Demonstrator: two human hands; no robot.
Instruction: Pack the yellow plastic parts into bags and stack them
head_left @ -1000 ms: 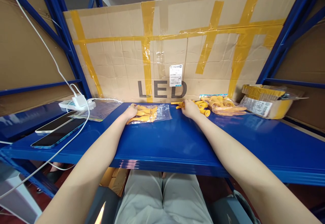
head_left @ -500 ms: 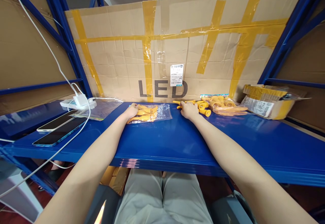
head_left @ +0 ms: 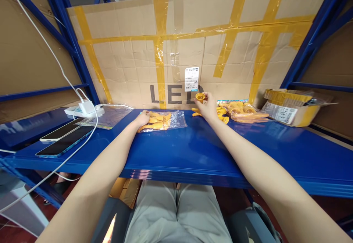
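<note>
My left hand (head_left: 143,118) grips the left end of a clear plastic bag (head_left: 178,120) lying flat on the blue shelf. Several yellow-orange pieces (head_left: 157,122) are inside the bag. Raised just above the shelf, my right hand (head_left: 209,106) is closed on a yellow plastic piece with a round, cup-like end (head_left: 200,96); the rest of it is hidden by the fingers. Behind and below that hand lies a small pile of loose yellow pieces (head_left: 221,113), some with round ends. To its right rests a second clear bag of yellow pieces (head_left: 242,111).
A taped cardboard box (head_left: 292,110) stands at the right. Two phones (head_left: 62,129) (head_left: 64,142), a white power strip (head_left: 85,109) with cables and a flat clear bag (head_left: 114,117) lie at the left. Large cardboard (head_left: 132,66) backs the blue shelf (head_left: 176,151).
My right hand has lifted from the loose pile, with a yellow cup-ended piece now in its fingers. My left hand has stayed on the bag.
</note>
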